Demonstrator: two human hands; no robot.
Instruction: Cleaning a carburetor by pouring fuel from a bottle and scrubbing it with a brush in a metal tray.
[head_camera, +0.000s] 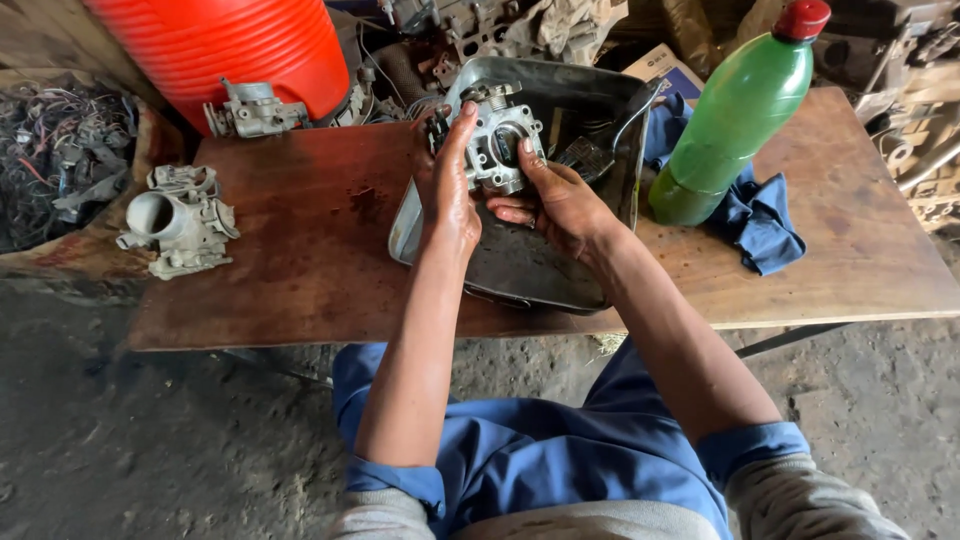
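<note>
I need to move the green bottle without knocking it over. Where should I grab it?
Grip the green bottle around its narrower upper body below the red cap, probably coming from the right, since it leans on the blue cloth and the metal tray crowds its left.

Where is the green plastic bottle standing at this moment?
In the head view, the green bottle stands on the right part of the wooden table, on a blue cloth, just right of the metal tray.

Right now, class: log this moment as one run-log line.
left hand: grips carburetor body | right hand: supports it from below | under: metal tray | nearby: green bottle, blue rag
</note>
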